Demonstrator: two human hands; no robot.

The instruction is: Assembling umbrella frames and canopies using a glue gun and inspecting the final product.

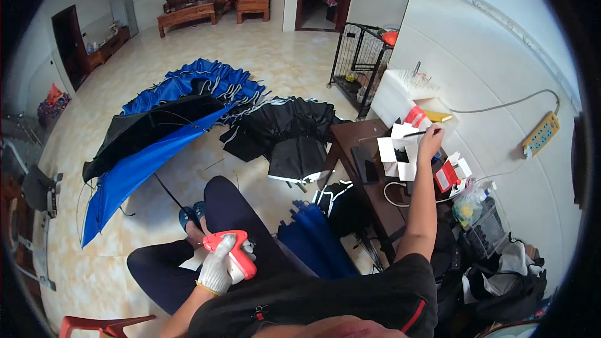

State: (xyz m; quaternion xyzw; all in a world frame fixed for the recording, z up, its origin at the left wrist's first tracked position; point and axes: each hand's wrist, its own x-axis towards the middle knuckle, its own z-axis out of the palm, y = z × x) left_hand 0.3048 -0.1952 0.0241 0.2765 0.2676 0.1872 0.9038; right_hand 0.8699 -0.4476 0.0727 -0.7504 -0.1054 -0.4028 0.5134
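Note:
My left hand point(217, 269), in a white knitted glove, is closed around a red-and-white handheld device point(240, 260) above my lap. Its exact kind is not clear. My bare right hand point(430, 141) reaches over the small brown table point(345, 134), fingers pinched on a thin dark strip point(414, 134). Just below and left of that hand stands an open white cardboard box point(389, 150) with its flaps spread. In front of me on the left, a blue-and-black umbrella point(150, 163) lies open and tilted, its shaft running toward my feet.
Bundled blue umbrella canopies point(194, 81) and black ones point(300, 119) lie on the tiled floor ahead. A folded blue umbrella point(316, 238) leans by my right leg. The table also bears a phone point(365, 164) and a red-and-white box point(447, 176). A wire cage point(360, 62) stands beyond.

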